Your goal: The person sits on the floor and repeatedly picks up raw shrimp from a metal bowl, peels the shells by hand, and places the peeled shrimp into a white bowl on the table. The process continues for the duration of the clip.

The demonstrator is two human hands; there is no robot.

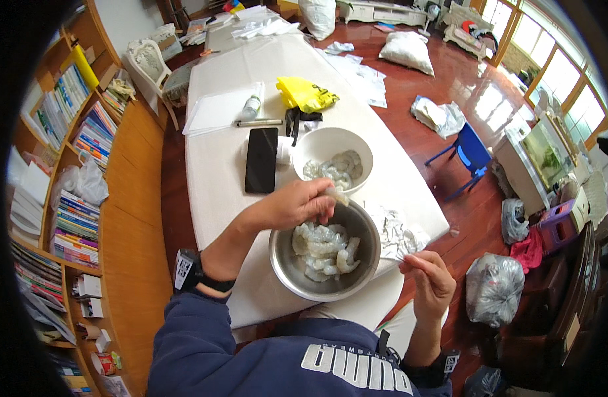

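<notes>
A steel bowl [277, 264] stands at the near end of the table, with several peeled, greyish raw shrimp [320, 245] inside. Over its far rim, my left hand [294, 205] pinches a single shrimp [337, 196] between thumb and fingers. Beyond it sits a white bowl [305, 142] holding more shrimp [337, 169]. My right hand [431, 281] is raised to the right of the steel bowl, its fingertips closed on a thin pale stick, like a toothpick [391, 258]. Beside the bowls lies a crumpled white tissue [403, 233] with dark marks, partly behind the stick.
A black phone [261, 161] leans on a white roll left of the white bowl. Farther off are a pen [259, 122], a small bottle [251, 107] and a yellow plastic bag [305, 94]. Bookshelves [128, 218] line the left; a blue chair [471, 153] stands right.
</notes>
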